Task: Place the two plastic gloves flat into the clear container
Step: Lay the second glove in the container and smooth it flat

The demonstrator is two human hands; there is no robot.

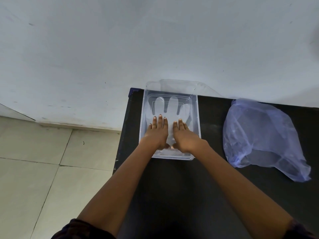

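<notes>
Both hands, left hand [158, 131] and right hand [183, 133], press flat-fingered on a plastic glove [170, 107] inside the clear container [198, 118], centre frame, gripping nothing. Whether two gloves lie there is unclear; the task looks nearly done.

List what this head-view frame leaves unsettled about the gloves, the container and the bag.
- Glove count: the plastic glove in the clear container shows one outline; a second beneath it cannot be told, being see-through.
- Glove cuff: covered by the left hand and right hand pressing flat.
- Blue plastic bag: its contents are obscured by the crumpled film.
- Lid behind the container: too transparent to trace.
</notes>
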